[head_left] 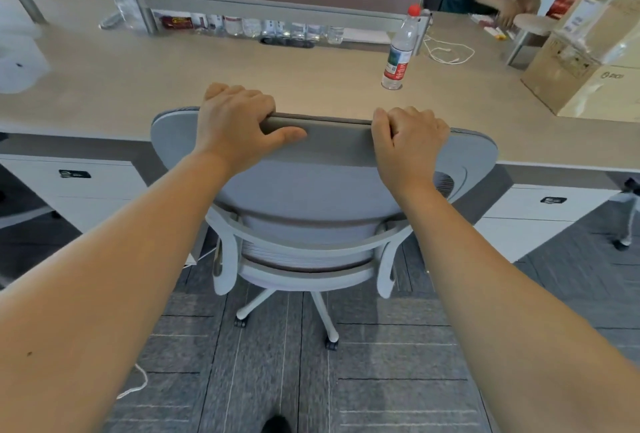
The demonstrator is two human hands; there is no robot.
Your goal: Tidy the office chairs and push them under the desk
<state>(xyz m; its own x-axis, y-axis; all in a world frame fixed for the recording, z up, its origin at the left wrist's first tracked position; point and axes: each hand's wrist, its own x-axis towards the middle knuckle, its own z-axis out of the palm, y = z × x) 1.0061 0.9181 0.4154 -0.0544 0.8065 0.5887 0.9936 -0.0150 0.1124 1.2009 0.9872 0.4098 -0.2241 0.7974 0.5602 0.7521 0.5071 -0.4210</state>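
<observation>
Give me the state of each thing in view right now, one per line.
Office chair: backrest at desk edge, seat partly under, casters on the floor.
Left hand: gripping the backrest's top.
Right hand: gripping the backrest's top.
Water bottle: upright on desk, capped.
Desk: drawers closed.
Cardboard box: on desk, closed.

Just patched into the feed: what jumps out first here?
Both hands grip the top edge of the grey office chair at centre: left hand, right hand, facing the desk. Beyond it, a red-capped water bottle stands upright on the desk, right of centre.
</observation>
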